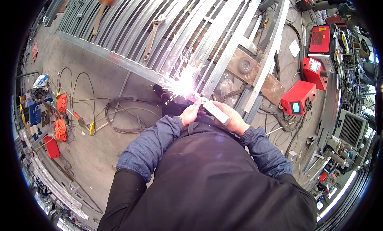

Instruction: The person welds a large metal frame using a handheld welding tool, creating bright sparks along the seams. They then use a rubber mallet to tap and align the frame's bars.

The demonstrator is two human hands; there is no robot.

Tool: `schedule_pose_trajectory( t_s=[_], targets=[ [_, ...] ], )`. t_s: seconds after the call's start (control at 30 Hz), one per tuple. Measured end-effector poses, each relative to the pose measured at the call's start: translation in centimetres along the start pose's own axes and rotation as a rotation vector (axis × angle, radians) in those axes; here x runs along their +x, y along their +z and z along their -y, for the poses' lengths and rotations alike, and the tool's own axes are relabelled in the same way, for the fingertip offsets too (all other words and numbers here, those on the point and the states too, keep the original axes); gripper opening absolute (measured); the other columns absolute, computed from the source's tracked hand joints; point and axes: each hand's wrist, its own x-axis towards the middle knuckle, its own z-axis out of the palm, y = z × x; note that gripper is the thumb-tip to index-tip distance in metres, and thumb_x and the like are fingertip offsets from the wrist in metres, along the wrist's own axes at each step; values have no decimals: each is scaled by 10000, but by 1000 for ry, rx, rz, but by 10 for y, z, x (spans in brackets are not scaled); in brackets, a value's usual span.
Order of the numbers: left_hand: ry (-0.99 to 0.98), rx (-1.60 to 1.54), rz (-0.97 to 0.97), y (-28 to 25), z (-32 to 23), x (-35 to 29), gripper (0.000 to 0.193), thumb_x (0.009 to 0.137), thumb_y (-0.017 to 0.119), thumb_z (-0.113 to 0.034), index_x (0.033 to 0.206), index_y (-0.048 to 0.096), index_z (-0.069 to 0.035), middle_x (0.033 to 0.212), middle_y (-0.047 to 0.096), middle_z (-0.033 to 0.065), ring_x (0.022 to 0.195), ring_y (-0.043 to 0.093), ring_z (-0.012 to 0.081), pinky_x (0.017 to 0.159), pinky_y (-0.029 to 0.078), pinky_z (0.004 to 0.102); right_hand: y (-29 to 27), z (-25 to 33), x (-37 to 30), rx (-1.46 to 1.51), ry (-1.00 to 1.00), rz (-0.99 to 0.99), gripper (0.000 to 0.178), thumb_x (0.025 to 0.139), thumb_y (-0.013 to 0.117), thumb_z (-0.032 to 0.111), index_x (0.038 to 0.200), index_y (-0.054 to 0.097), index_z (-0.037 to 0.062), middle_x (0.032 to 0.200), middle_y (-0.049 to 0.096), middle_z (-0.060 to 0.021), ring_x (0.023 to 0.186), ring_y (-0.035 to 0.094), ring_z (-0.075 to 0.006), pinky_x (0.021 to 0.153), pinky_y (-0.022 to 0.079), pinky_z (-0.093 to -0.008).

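Note:
A bright arc with flying sparks burns at the near edge of a metal grating of parallel bars. Pointing at it is a welding torch with a grey-white body. My right hand is wrapped round the torch body from the right. Close behind the glare, my left hand has its fingers closed at the front part of the same torch. Glare hides the nozzle and the joint. On the bars lie an adjustable wrench and a hammer with a wooden handle.
A rusty plate bearing a round disc lies under long rails to the right. Red machines stand beyond them. Coiled hoses cross the floor at left, near orange cloths or gloves and a blue case.

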Motion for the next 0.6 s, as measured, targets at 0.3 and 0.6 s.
schedule_pose_trajectory(
  t_s=[0.3,0.6],
  targets=[
    [-9,-19,12,-1,7,6,755,1128,356,-715,1536,564,-114,1376,680,51,1140,659,166,1001,529,381,3,-3,-4,10,36,0,824,820,790,142,1585,485,148,1295,668,-169,1216,666,-389,1036,563,-460],
    [-60,8,6,-2,8,7,765,1126,348,-723,1539,560,-114,1355,681,43,1120,650,155,994,519,373,3,-1,-7,11,34,-8,829,823,794,131,1590,480,164,1275,667,-174,1213,667,-406,1032,563,-474]
  ],
)
